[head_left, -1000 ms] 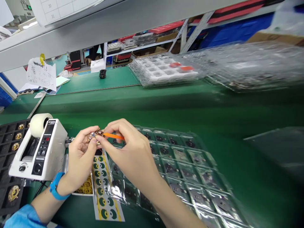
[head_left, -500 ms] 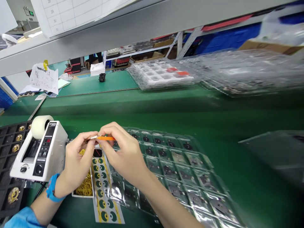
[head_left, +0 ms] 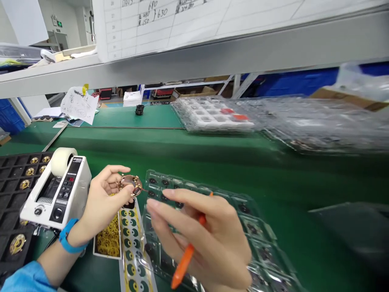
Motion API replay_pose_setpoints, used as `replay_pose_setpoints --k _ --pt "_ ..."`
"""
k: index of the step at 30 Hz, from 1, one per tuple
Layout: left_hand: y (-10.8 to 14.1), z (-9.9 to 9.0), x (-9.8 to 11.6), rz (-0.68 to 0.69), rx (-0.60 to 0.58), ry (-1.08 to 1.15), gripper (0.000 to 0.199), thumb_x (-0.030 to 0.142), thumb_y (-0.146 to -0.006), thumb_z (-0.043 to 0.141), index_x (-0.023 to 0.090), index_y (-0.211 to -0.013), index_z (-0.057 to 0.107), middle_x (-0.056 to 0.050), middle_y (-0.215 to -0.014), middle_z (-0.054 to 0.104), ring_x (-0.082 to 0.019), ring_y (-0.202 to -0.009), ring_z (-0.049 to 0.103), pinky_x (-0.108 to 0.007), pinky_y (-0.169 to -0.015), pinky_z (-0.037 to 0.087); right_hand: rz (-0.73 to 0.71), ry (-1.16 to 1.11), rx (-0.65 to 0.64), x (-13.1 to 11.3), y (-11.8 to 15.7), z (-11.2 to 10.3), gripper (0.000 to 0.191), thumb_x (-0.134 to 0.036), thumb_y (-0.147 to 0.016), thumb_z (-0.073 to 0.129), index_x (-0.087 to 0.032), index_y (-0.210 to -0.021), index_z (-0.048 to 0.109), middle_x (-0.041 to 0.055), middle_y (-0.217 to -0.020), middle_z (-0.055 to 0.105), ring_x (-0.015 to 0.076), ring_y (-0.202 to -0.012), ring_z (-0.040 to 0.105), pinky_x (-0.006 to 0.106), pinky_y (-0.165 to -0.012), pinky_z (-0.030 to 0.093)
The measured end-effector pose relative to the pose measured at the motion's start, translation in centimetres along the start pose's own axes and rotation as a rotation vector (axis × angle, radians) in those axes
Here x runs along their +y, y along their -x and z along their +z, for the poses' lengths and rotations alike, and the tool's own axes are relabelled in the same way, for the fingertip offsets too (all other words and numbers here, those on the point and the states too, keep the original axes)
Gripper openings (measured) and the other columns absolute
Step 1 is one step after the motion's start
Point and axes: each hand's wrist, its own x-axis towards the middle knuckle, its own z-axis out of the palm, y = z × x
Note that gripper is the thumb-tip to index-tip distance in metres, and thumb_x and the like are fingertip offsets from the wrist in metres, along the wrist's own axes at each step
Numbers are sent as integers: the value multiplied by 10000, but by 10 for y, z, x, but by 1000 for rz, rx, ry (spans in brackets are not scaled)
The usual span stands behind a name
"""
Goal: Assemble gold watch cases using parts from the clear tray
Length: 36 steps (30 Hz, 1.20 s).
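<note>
Right hand: the right hand (head_left: 212, 239) is nearest the camera, grasping an orange stick (head_left: 184, 265) that slants behind its fingers; its leading fingertips reach out toward the round part, well short of touching it.
Left hand: the left hand (head_left: 103, 198), with a blue band (head_left: 71, 236) at the wrist and a blue sleeve (head_left: 28, 280) below, pinches the round part by its edge.
Round part: the copper-coloured round part (head_left: 131, 184) is held above the sticker sheet, tilted, with a thin reddish strand at its right side.
Sticker sheet: green, white and yellow rounds in columns on the sticker sheet (head_left: 133, 245), just beside the white box.
White box: yellow rings (head_left: 108, 239) heaped inside the white box (head_left: 107, 256).
Clear tray: small dark parts sit in compartments of the clear tray (head_left: 270, 227), partly behind the right hand.
Tape dispenser: the tape dispenser (head_left: 57, 198) carries a pale roll (head_left: 63, 161); its red display reads 36.
Black tray: gold-coloured rounds (head_left: 29, 172) in some compartments of the black tray (head_left: 9, 205).
Surface: green surface (head_left: 306, 186) beneath all these.
Far side: stacked clear trays (head_left: 188, 121), a small black stack (head_left: 139, 110) and a scribbled paper (head_left: 80, 103).
</note>
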Motion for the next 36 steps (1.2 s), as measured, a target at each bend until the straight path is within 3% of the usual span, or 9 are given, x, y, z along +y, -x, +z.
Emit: replay_pose_setpoints --k 3,8,19,26,36 --pt "5 2 2 -13 -2 97 183 167 -708 713 151 -870 629 -4 -698 712 -101 -556 646 -188 -522 551 -14 34 -23 0 0 5 151 -79 -891 604 -216 -932 653 58 -964 672 104 -559 501 275 -522 438" --pt "16 6 3 -37 -21 154 150 169 -746 698 164 -823 570 19 -634 705 -112 -560 681 -222 -583 620 -17 -46 -66 7 0 16 155 -33 -868 640 -149 -966 611 101 -882 728 162 -734 657 271 -625 523" --pt "19 4 -7 150 -28 -150 149 153 -845 600 167 -985 648 -7 -725 753 -148 -692 741 -208 -670 629 -98 -30 -87 18 2 18 112 -47 -887 595 -152 -925 593 90 -822 753 167 -654 679 266 -568 520" --pt "18 4 -4 165 -53 -111 121 137 -848 585 154 -959 628 -15 -742 770 -151 -699 754 -210 -693 642 -139 -37 -100 21 2 16 106 -42 -881 577 -142 -910 598 112 -823 753 182 -637 678 280 -545 508" --pt "17 5 -7 252 -19 -190 129 133 -848 589 166 -968 625 6 -723 759 -115 -666 736 -152 -643 598 11 -69 -48 15 4 25 176 -13 -837 625 -167 -912 584 70 -804 726 162 -691 674 259 -603 527"
